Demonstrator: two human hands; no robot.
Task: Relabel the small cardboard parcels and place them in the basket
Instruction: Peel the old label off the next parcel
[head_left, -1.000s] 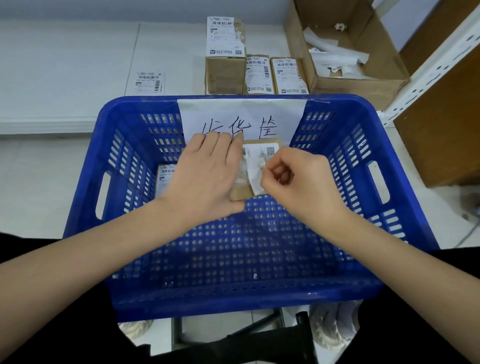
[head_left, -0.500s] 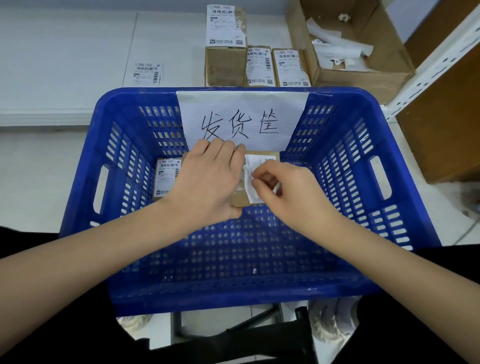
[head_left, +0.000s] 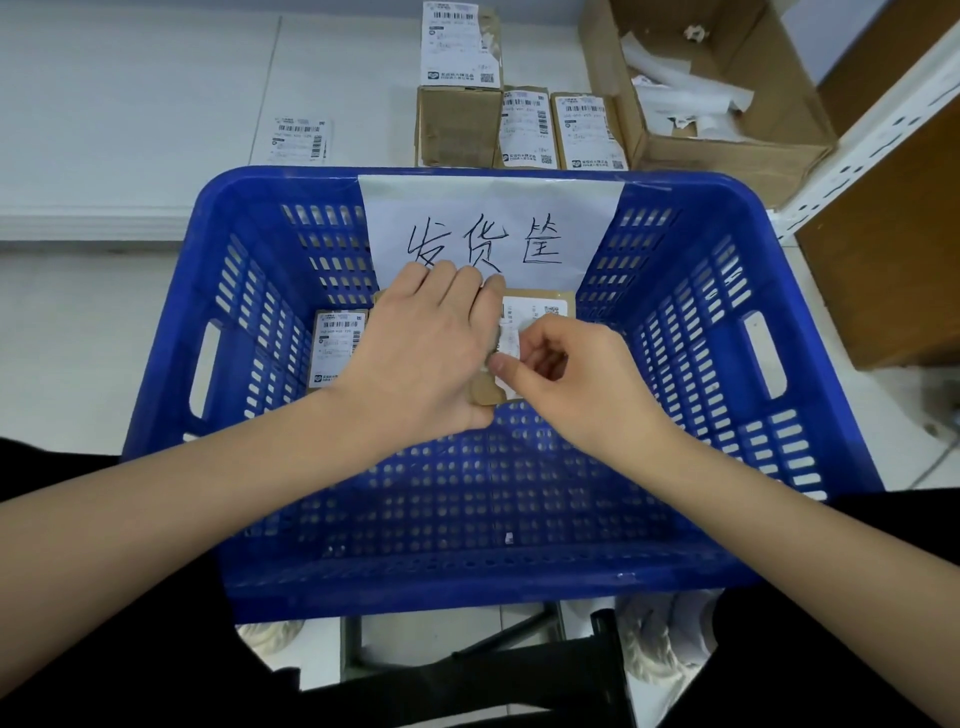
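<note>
Head view — hands?
— Left hand (head_left: 431, 353) flat, fingers straight, pressing small brown cardboard parcel (head_left: 563, 299) inside blue slotted plastic basket (head_left: 691, 249). Right hand (head_left: 566, 384) curled, pinching white shipping label (head_left: 511, 338) on that parcel.
— Other parcels?
— One labelled parcel (head_left: 335, 348) lies left in basket; three labelled boxes (head_left: 524, 130) beyond the rim.

A large open cardboard carton (head_left: 727, 150) sits at the far right on the white table (head_left: 130, 104), with crumpled white backing paper (head_left: 685, 98) heaped inside. To its right rises a white slotted shelving upright (head_left: 872, 135), a brown wooden panel (head_left: 883, 270) beside it. A handwritten paper sign (head_left: 488, 228) hangs nearby.
</note>
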